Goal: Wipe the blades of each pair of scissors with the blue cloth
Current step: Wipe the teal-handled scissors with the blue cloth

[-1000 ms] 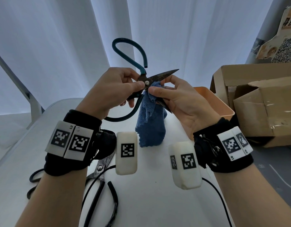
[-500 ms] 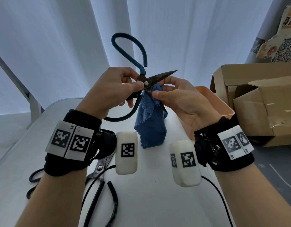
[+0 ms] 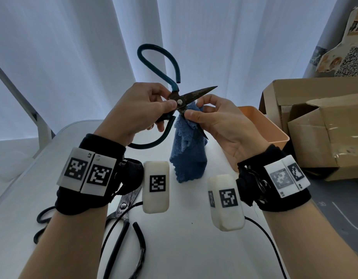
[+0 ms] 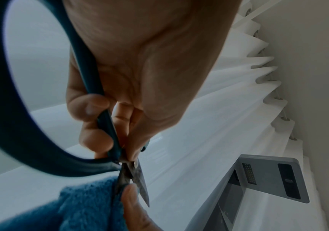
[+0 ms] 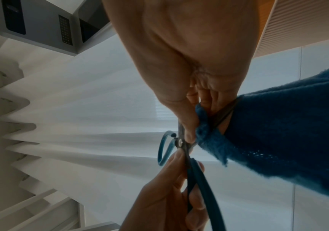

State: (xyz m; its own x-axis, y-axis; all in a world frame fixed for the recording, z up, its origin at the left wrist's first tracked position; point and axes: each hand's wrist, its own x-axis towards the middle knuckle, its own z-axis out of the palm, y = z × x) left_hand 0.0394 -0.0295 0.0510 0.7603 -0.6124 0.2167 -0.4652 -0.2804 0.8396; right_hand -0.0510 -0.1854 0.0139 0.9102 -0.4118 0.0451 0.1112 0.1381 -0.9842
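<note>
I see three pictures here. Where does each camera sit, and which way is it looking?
Head: worn on the head, looking forward and down at the table; both forearms, left hand and right hand show.
Left wrist: looks along the palm at fingers gripping the scissors.
Right wrist: looks along the palm at fingers pinching the blue cloth.
All three share scissors and cloth.

Scissors [image 3: 191,96]: dull, rusty metal blades; blue cloth [image 3: 187,158]: soft, nubbly terry
</note>
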